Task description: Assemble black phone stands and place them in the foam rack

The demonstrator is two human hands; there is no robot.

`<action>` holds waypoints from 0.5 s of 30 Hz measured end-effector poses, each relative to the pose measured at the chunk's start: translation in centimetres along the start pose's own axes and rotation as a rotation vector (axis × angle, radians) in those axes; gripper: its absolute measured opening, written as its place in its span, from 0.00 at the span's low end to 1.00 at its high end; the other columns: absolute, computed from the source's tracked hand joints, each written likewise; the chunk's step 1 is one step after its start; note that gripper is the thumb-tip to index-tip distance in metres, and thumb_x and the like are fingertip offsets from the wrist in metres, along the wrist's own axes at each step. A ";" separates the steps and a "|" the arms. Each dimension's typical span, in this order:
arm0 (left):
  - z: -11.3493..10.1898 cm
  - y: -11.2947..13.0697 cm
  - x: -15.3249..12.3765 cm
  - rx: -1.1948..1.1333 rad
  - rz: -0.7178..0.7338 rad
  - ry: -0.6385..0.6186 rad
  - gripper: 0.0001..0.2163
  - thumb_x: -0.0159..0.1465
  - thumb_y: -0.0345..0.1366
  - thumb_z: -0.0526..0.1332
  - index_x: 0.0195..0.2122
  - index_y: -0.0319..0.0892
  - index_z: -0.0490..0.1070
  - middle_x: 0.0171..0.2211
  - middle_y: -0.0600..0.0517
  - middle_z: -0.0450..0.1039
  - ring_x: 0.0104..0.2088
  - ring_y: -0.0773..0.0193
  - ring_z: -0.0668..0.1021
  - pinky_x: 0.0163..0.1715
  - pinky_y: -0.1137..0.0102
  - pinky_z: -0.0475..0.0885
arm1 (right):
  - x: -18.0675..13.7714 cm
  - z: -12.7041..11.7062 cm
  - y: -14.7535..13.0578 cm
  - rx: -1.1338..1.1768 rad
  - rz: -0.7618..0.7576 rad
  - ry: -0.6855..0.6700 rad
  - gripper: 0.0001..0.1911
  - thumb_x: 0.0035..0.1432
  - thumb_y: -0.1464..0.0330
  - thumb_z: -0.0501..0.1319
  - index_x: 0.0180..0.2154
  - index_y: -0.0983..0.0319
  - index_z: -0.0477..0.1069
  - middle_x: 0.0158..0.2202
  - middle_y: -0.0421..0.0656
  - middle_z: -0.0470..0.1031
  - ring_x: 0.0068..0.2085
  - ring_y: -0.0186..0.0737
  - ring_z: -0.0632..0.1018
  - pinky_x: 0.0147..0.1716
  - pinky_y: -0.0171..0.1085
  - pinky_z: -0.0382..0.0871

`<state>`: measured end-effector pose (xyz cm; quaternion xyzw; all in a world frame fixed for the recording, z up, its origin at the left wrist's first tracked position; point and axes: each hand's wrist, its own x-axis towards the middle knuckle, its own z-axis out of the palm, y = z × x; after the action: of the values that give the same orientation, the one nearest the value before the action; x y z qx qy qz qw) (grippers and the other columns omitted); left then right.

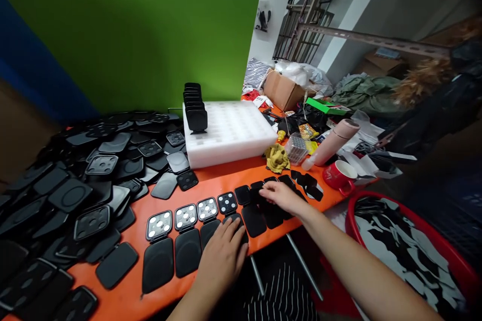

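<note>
A row of hinged black folding pads lies opened out along the table's front edge. Toward the left of the row, the square upper halves show white round dots, as on this dotted half [159, 225]; their lower halves, such as this black pad [157, 265], are plain. My left hand [223, 251] rests palm down with fingers stretched over a lower half in mid-row. Above the upper halves farther right, my right hand [280, 195] has its fingers pinched together; whatever is between the fingertips is too small to tell. Near it, this upper half [242, 194] shows plain black.
Many loose black pads [71, 193] are heaped at left. A white foam block [229, 135] holds several upright black pads [197, 119]. At right are a yellow cloth [277, 158], pink bottle [335, 143], red mug [340, 177] and red basin [352, 210] of black-and-white pieces.
</note>
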<state>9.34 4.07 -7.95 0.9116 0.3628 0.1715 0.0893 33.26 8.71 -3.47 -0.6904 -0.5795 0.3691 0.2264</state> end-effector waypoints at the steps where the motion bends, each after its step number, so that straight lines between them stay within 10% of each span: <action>1: -0.1 0.1 0.1 -0.006 -0.008 -0.006 0.16 0.62 0.37 0.52 0.52 0.45 0.64 0.55 0.50 0.62 0.55 0.55 0.64 0.54 0.57 0.62 | 0.6 1.7 -1.1 0.048 -0.031 -0.046 0.15 0.54 0.57 0.54 0.26 0.63 0.65 0.24 0.38 0.68 0.26 0.33 0.70 0.27 0.31 0.63; 6: -0.5 0.3 0.2 -0.068 -0.064 -0.005 0.15 0.62 0.36 0.52 0.50 0.46 0.66 0.53 0.51 0.65 0.55 0.55 0.65 0.54 0.57 0.61 | 3.6 6.1 -3.8 0.175 -0.072 -0.249 0.14 0.53 0.60 0.56 0.23 0.63 0.62 0.19 0.36 0.65 0.20 0.29 0.66 0.20 0.28 0.60; 15: -0.5 0.1 0.1 -0.120 -0.074 0.009 0.15 0.61 0.37 0.54 0.49 0.47 0.66 0.53 0.51 0.65 0.54 0.56 0.65 0.54 0.58 0.62 | 4.5 6.9 -3.9 0.136 -0.029 -0.292 0.12 0.54 0.65 0.55 0.23 0.63 0.60 0.19 0.35 0.63 0.19 0.27 0.65 0.18 0.27 0.61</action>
<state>9.25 4.07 -7.48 0.8898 0.3856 0.1936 0.1486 25.67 13.18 -6.04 -0.6041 -0.5899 0.5005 0.1912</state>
